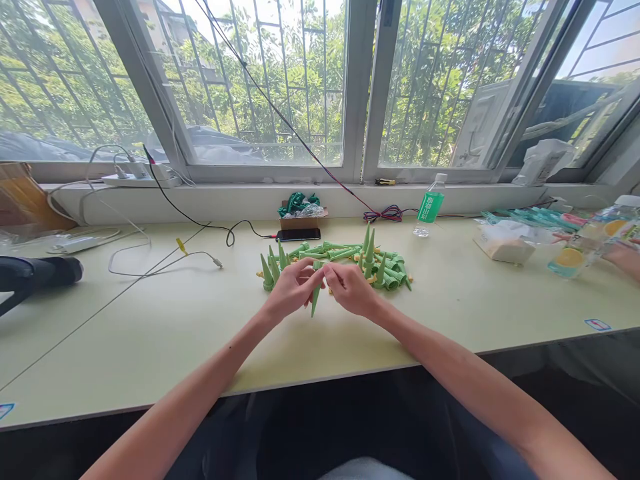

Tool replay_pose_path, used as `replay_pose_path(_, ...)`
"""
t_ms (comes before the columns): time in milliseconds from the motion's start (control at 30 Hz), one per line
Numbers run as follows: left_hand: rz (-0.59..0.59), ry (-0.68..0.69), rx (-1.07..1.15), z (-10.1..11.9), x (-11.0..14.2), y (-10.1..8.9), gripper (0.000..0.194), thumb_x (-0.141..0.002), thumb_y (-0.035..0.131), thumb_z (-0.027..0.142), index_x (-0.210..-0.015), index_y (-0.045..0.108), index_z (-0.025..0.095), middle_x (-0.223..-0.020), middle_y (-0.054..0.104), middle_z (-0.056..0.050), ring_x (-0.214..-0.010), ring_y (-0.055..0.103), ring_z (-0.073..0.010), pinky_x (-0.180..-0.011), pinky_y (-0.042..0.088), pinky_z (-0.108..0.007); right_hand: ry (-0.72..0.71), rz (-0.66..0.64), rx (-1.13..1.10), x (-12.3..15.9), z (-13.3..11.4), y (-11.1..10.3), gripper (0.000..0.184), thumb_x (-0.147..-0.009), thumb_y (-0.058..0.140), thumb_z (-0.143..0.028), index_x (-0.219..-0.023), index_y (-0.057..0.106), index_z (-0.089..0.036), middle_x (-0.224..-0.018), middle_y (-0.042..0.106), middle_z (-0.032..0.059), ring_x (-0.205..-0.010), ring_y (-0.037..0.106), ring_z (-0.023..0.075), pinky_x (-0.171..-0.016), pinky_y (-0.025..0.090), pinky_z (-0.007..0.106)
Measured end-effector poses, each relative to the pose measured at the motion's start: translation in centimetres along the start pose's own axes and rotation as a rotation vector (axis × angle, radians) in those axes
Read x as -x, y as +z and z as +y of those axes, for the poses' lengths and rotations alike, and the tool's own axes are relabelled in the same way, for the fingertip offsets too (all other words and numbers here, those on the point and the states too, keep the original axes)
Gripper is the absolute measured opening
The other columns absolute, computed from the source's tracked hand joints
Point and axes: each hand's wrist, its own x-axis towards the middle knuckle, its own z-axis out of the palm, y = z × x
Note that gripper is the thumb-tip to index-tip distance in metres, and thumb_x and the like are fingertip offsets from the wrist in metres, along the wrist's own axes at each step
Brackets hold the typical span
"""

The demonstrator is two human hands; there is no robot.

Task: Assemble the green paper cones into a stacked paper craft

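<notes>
A pointed green plastic cone [315, 301] is held in my left hand [294, 287], its tip slanting down toward me. My right hand [350, 287] meets it at the cone's wide end, thumb and fingers pinched together; whatever they grip there is hidden. Behind my hands lies a heap of similar green cones [395, 267], many on their sides with hollow ends showing. Several more green cones [269, 272] stand upright left of the heap. Small yellow pieces [372, 279] are scattered among them.
Behind the heap are a phone [299, 235] and a small box [295, 222] with green wrapping. A water bottle [430, 207] stands back right. Cables [165, 263] cross the left side. At far right, a person's hand [623, 257] is near another bottle [575, 257].
</notes>
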Motion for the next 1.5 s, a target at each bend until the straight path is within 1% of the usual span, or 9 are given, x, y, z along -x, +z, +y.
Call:
replay_pose_path(367, -0.001, 0.0, -0.018, -0.35, -0.07, -0.13, 0.029, -0.086, 0.059, 0.045, -0.093, 0.05, 0.019, -0.07, 0.062, 0.0, -0.041, 0.048, -0.0083, -0.035, 0.038, -0.019, -0.003, -0.034, -0.013, 0.05, 0.22, 0.04, 0.036, -0.1, 0.033, -0.03, -0.071, 0.051, -0.017, -0.06, 0.052, -0.0024, -0.051, 0.044, 0.0079, -0.055, 0.032, 0.021)
replay_pose_path(833, -0.011, 0.002, -0.027, -0.31, -0.04, -0.17, 0.033, -0.085, 0.059, 0.049, -0.098, 0.052, 0.019, -0.07, 0.063, -0.001, -0.041, 0.048, -0.0087, -0.035, 0.04, -0.02, 0.01, -0.04, -0.025, 0.07, -0.1, -0.15, 0.037, -0.099, 0.033, -0.03, -0.07, 0.052, -0.018, -0.055, 0.05, -0.0032, -0.049, 0.044, 0.0082, -0.055, 0.032, 0.021)
replay_pose_path(1033, -0.016, 0.0, -0.035, -0.14, 0.03, -0.22, 0.032, -0.085, 0.059, 0.048, -0.095, 0.051, 0.018, -0.071, 0.063, -0.002, -0.041, 0.047, -0.0081, -0.036, 0.04, -0.02, 0.015, -0.041, -0.02, 0.1, -0.17, -0.19, 0.036, -0.099, 0.033, -0.029, -0.07, 0.052, -0.018, -0.055, 0.049, -0.0036, -0.048, 0.042, 0.0077, -0.053, 0.031, 0.021)
replay_pose_path(1267, -0.01, -0.03, -0.049, 0.19, 0.06, -0.24, 0.031, -0.085, 0.059, 0.046, -0.097, 0.051, 0.019, -0.071, 0.064, -0.001, -0.041, 0.048, -0.0081, -0.038, 0.041, -0.02, 0.013, -0.038, -0.03, 0.1, -0.27, -0.15, 0.037, -0.099, 0.034, -0.031, -0.071, 0.052, -0.017, -0.056, 0.05, -0.0032, -0.049, 0.043, 0.0077, -0.054, 0.032, 0.021)
replay_pose_path(1500, -0.013, -0.028, -0.043, 0.15, 0.08, -0.28, 0.032, -0.085, 0.06, 0.046, -0.098, 0.052, 0.019, -0.071, 0.063, -0.001, -0.042, 0.048, -0.0084, -0.037, 0.041, -0.02, 0.017, -0.046, -0.021, 0.18, -0.17, -0.16, 0.036, -0.099, 0.034, -0.03, -0.071, 0.052, -0.017, -0.056, 0.051, -0.003, -0.05, 0.044, 0.0079, -0.054, 0.032, 0.021)
